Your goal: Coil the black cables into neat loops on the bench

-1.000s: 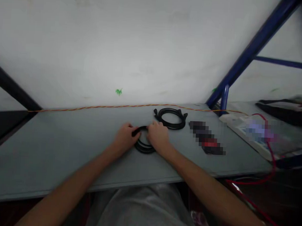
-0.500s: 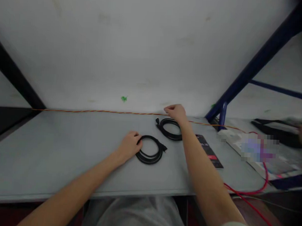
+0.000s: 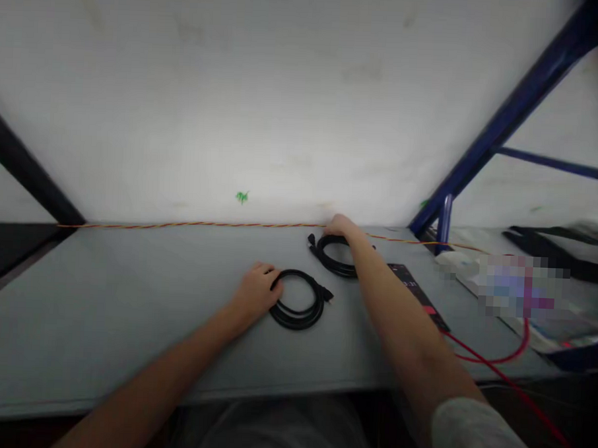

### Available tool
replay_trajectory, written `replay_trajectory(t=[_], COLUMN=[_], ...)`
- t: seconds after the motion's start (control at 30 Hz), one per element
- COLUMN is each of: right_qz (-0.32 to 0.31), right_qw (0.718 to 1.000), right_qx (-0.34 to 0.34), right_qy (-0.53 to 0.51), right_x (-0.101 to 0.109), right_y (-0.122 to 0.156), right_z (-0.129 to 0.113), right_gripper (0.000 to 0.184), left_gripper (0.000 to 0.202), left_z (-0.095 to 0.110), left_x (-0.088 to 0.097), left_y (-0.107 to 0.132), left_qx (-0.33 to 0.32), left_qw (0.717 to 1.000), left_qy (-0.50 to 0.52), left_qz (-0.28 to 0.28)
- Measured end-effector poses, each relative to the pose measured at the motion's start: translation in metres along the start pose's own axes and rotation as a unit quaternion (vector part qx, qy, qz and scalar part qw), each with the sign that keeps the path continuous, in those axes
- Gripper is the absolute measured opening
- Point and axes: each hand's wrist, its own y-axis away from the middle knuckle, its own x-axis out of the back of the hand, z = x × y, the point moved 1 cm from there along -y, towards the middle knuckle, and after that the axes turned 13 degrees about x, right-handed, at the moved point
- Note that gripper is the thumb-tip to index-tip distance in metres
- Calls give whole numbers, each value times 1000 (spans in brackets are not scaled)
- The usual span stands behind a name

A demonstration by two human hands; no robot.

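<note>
Two coiled black cables lie on the grey table (image 3: 127,296). My left hand (image 3: 256,289) rests on the left edge of the near coil (image 3: 299,300), fingers curled over the cable. My right hand (image 3: 341,227) reaches over the far coil (image 3: 333,255) at the back of the table, fingers bent down onto its far edge; whether they grip it I cannot tell.
A twisted orange-red wire (image 3: 190,224) runs along the wall's foot. A dark flat device (image 3: 417,295) lies to the right of my right arm. Further right are a white power strip (image 3: 463,264), a red cable (image 3: 501,358) and a blue frame post (image 3: 445,220).
A second ago both hands were on the near coil. My right hand then left it, reached to the back, and has now dropped onto the far coil. The left hand stayed.
</note>
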Motion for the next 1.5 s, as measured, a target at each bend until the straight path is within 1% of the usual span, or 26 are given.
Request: replay_trajectory(t=[0.13,0.2,0.3,0.4,0.53,0.6,0.63,0.7,0.73,0.77,0.8,0.87,0.97,1.03,1.1,1.17,1.23,1.3,1.4,1.43,1.5], right_qz=[-23,-24,-16,6,85,113,115,82,50,16,-12,-35,-18,-1,13,23,30,36,67,84,112], right_qw=[999,999,999,997,987,968,947,886,862,850,845,850,867,871,870,869,865,850,816,810,813], right_qx=[-19,-20,-8,25,81,137,180,257,277,288,296,321,361,379,388,380,349,297,186,153,112], right_qy=[-13,-22,-39,-68,-113,-178,-242,-378,-421,-441,-444,-417,-344,-313,-303,-315,-359,-434,-543,-560,-560], right_x=[3,2,-1,-2,3,6,6,5,3,2,0,-3,-5,-6,-7,-8,-12,-18,-29,-32,-38], right_y=[6,8,10,13,24,35,43,62,73,83,94,113,133,139,141,140,138,136,135,135,135], right_z=[5,5,2,-2,-15,-27,-35,-50,-57,-63,-69,-76,-78,-76,-74,-72,-73,-76,-85,-88,-93], right_gripper=[31,32,27,17,25,29,30,38,42,43,43,38,29,31,38,39,35,32,29,27,22], left_gripper=[25,25,25,24,24,24,24,23,23,23,23,24,26,25,24,23,23,23,23,24,24], left_z=[-1,-2,-3,-3,-1,0,0,0,1,1,1,3,4,5,6,6,6,6,6,6,7], left_x=[-1,-2,-3,-3,0,0,0,0,0,1,1,2,5,6,7,7,6,6,6,6,7], left_y=[0,0,-1,0,0,0,0,0,0,1,1,1,1,1,0,0,-1,-1,0,0,0], left_qx=[-1,-2,-4,-8,-7,-4,-4,-7,-9,-13,-18,-24,-35,-40,-47,-55,-64,-69,-78,-80,-81], left_qw=[1000,1000,1000,1000,1000,1000,1000,1000,1000,1000,1000,999,999,998,997,996,995,994,992,992,991], left_qy=[-3,-2,-2,2,6,2,1,-1,-2,-3,-6,-10,-13,-17,-22,-27,-33,-38,-42,-43,-45], left_qz=[0,6,15,20,15,12,11,14,17,20,23,29,29,34,48,65,76,81,88,90,92])
